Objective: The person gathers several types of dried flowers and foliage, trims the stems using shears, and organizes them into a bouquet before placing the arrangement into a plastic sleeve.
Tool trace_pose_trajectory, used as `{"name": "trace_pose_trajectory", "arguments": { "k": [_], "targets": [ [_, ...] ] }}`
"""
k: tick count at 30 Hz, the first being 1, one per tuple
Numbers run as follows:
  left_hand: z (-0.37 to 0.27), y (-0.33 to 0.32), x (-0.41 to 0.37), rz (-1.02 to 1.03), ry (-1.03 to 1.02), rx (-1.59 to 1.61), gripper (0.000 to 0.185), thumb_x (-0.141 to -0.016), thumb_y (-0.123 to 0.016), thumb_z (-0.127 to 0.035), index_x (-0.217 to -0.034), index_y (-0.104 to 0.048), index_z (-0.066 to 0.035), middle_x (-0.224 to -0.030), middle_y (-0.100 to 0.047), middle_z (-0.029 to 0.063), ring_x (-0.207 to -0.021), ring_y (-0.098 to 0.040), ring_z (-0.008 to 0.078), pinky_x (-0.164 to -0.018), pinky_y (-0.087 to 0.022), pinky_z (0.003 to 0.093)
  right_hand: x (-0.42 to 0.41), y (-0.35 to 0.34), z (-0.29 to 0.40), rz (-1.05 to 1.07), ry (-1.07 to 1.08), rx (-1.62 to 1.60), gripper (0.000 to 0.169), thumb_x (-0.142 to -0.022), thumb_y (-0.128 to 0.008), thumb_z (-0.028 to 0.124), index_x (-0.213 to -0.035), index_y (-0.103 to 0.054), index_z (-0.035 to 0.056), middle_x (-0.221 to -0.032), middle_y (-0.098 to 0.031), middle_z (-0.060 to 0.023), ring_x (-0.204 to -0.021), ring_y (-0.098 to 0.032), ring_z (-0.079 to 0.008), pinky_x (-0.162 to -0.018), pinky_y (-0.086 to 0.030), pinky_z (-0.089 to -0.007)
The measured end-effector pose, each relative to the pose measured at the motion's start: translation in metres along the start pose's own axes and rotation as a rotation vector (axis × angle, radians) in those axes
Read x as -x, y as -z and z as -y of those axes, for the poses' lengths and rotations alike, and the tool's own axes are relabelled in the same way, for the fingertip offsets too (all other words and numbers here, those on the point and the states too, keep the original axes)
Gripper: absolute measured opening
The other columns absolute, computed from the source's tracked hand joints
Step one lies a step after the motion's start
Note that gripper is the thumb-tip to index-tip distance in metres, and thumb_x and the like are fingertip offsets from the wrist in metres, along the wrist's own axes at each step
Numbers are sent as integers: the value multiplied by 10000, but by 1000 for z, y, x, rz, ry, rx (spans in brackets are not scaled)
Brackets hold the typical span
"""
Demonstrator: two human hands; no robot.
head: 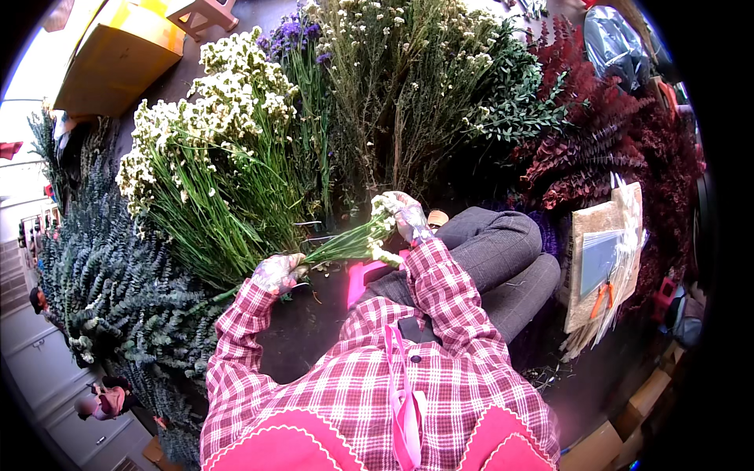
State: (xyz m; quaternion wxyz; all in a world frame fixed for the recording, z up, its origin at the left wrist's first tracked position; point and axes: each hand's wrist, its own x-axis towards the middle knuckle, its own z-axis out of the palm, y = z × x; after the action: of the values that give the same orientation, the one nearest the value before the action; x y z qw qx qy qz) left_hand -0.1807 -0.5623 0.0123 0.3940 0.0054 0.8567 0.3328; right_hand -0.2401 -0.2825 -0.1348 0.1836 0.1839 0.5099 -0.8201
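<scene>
A small bunch of white statice (347,240) stretches between my hands, its flower heads to the right. My left hand (277,272) grips the lower ends of its green stems. At the other end, the fingers of my right hand (406,215) curl around the flower heads, partly hidden by them. Just beyond my left hand lies a large heap of white statice (230,171), with its stems towards me. Both hands look mottled; whether they are gloved is unclear.
Blue-green eucalyptus (129,288) piles up at left. Purple flowers (294,35), brownish sprays (394,88), green foliage (518,100) and dark red foliage (589,141) lie beyond. A board (577,235) at right carries pale strips and orange-handled pliers (602,299). A cardboard box (123,59) stands far left.
</scene>
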Motion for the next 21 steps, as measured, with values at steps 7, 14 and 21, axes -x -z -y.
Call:
{"name": "trace_pose_trajectory", "arguments": {
  "k": [7, 14, 21],
  "targets": [
    [13, 17, 7, -121, -83, -162, 235, -720, -629, -112, -924, -565, -14, -646, -564, 110, -524, -550, 199, -503, -438, 276, 11, -7, 25, 98, -68, 340, 287, -826, -501, 251, -932, -561, -9, -844, -605, -75, -763, -571, -136, -685, -450, -248],
    [30, 20, -3, 143, 212, 637, 180, -818, -511, -142, -928, -550, -5, -746, -536, -23, -530, -416, 6, -470, -357, 177, 6, -8, 26, 71, -537, -753, 241, -852, -455, 233, -932, -531, 19, -893, -581, -110, -787, -575, -213, -674, -491, -335],
    [16, 18, -9, 155, 292, 492, 277, -733, -605, -291, -763, -592, -16, -576, -512, 1, -465, -464, 88, -424, -397, 224, 8, -8, 18, 510, -425, -589, 477, -769, -588, 238, -1175, -366, 124, -1105, -474, -132, -1031, -446, -283, -806, -399, -456]
  ]
}}
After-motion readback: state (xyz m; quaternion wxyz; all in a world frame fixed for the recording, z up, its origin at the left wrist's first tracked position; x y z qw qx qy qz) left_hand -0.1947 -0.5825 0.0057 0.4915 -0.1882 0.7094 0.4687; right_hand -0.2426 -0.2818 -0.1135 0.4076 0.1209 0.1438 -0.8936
